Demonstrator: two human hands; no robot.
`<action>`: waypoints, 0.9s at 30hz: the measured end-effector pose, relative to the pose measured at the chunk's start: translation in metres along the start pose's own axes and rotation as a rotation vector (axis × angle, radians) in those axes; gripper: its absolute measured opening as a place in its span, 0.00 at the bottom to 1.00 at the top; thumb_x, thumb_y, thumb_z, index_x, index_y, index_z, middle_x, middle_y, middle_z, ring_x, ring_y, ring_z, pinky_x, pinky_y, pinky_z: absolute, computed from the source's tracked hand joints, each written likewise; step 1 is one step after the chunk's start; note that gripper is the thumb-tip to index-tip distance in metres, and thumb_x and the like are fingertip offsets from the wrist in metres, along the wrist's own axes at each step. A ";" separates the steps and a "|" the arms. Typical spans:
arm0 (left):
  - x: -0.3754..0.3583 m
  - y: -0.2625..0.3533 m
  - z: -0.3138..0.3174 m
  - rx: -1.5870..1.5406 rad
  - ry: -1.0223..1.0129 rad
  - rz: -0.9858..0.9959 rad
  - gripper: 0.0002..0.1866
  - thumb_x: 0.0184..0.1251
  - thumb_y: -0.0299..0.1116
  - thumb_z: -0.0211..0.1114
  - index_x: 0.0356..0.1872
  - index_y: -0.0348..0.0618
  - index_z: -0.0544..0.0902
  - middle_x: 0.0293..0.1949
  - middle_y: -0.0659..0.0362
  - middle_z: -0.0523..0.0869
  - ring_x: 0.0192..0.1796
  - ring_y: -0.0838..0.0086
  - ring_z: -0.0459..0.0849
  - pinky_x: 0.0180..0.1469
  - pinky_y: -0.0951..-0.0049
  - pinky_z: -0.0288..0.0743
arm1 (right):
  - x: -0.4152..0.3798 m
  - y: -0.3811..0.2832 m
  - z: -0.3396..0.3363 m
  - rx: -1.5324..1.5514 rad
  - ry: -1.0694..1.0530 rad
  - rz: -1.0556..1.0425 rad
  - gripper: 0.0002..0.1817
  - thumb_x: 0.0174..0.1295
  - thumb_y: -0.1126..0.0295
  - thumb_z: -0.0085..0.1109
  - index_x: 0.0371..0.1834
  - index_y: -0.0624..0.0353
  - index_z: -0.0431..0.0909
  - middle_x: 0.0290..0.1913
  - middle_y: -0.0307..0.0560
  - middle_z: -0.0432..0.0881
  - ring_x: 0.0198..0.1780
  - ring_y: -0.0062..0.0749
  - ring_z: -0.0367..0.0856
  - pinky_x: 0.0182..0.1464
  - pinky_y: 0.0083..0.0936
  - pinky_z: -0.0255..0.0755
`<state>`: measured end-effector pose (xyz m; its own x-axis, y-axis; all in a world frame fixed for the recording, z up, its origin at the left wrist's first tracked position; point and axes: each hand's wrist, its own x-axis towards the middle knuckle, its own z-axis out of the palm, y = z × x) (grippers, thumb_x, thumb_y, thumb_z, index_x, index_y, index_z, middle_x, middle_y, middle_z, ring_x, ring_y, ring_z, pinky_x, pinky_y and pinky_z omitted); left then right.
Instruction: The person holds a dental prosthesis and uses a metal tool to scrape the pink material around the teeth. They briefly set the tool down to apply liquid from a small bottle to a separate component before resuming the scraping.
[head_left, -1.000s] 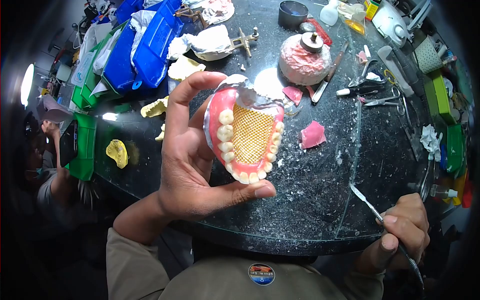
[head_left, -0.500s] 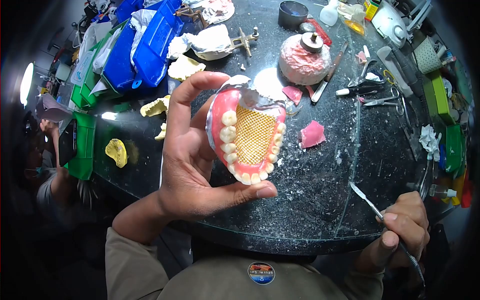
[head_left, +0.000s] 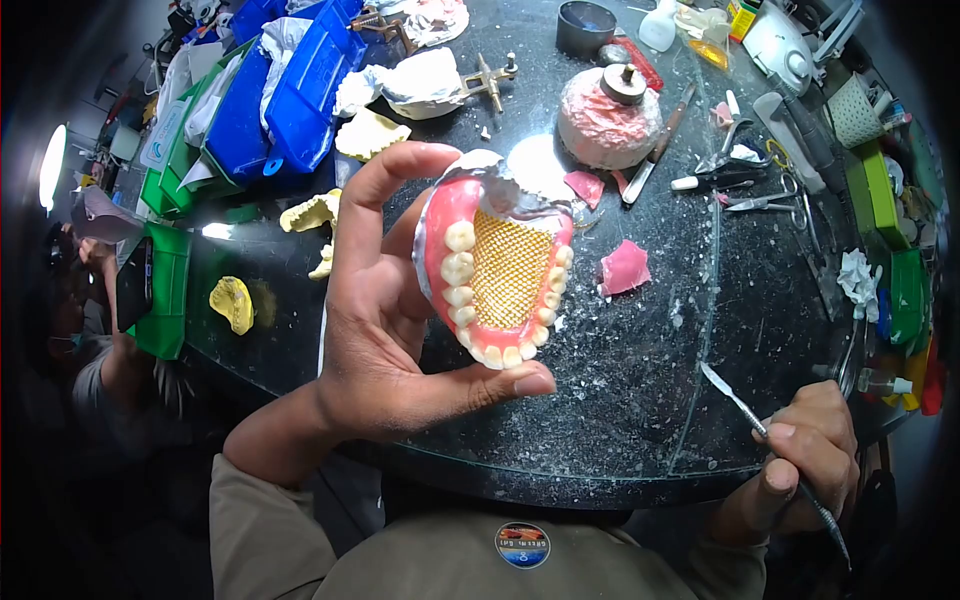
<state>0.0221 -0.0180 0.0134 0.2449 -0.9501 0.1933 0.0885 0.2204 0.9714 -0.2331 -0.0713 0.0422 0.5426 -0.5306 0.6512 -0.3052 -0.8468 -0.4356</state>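
Note:
Between thumb and fingers, my left hand (head_left: 375,315) grips an upper denture (head_left: 458,268) by its edges, raised above the bench. It has pink gum, a curved row of whitish teeth, a gold mesh across the palate and a silvery, foil-like rear edge. The teeth face me. At the lower right, my right hand (head_left: 812,455) holds a slim metal wax carver (head_left: 735,398) like a pen. Its blade points up and left, apart from the denture. A piece of pink wax (head_left: 625,268) lies on the bench just right of the denture.
A pink-and-white plaster block (head_left: 610,120) stands at the back beside a knife (head_left: 660,145). Blue bins (head_left: 300,90) and yellowish plaster pieces (head_left: 232,305) are on the left. Scissors (head_left: 770,205) and other tools lie on the right. Another person (head_left: 110,360) is at the far left.
Almost nothing differs. Both hands keep their holds on the denture and the wax carver, with only tiny shifts in position.

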 end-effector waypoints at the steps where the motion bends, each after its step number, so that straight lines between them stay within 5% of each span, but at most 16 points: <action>1: 0.000 -0.001 -0.001 0.003 -0.011 0.014 0.60 0.34 0.36 0.81 0.65 0.33 0.45 0.60 0.50 0.62 0.49 0.63 0.80 0.48 0.66 0.80 | 0.000 0.000 0.000 -0.001 0.000 -0.002 0.17 0.65 0.57 0.47 0.31 0.62 0.69 0.18 0.42 0.68 0.18 0.25 0.64 0.21 0.23 0.58; 17: -0.001 0.001 -0.001 0.026 -0.006 -0.009 0.64 0.33 0.37 0.81 0.66 0.37 0.39 0.54 0.46 0.71 0.47 0.63 0.81 0.49 0.66 0.79 | 0.000 0.001 -0.001 0.002 -0.006 -0.009 0.17 0.65 0.57 0.48 0.32 0.63 0.69 0.18 0.42 0.68 0.17 0.25 0.64 0.21 0.23 0.58; 27: 0.000 -0.004 -0.005 0.035 -0.061 0.063 0.60 0.33 0.38 0.81 0.65 0.33 0.46 0.61 0.51 0.61 0.50 0.63 0.79 0.49 0.65 0.80 | 0.000 0.002 -0.002 -0.002 -0.022 -0.011 0.16 0.65 0.57 0.47 0.32 0.62 0.69 0.18 0.42 0.68 0.18 0.25 0.64 0.22 0.24 0.58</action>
<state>0.0264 -0.0174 0.0092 0.1897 -0.9464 0.2616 0.0408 0.2738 0.9609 -0.2352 -0.0728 0.0425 0.5629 -0.5199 0.6425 -0.3004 -0.8529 -0.4269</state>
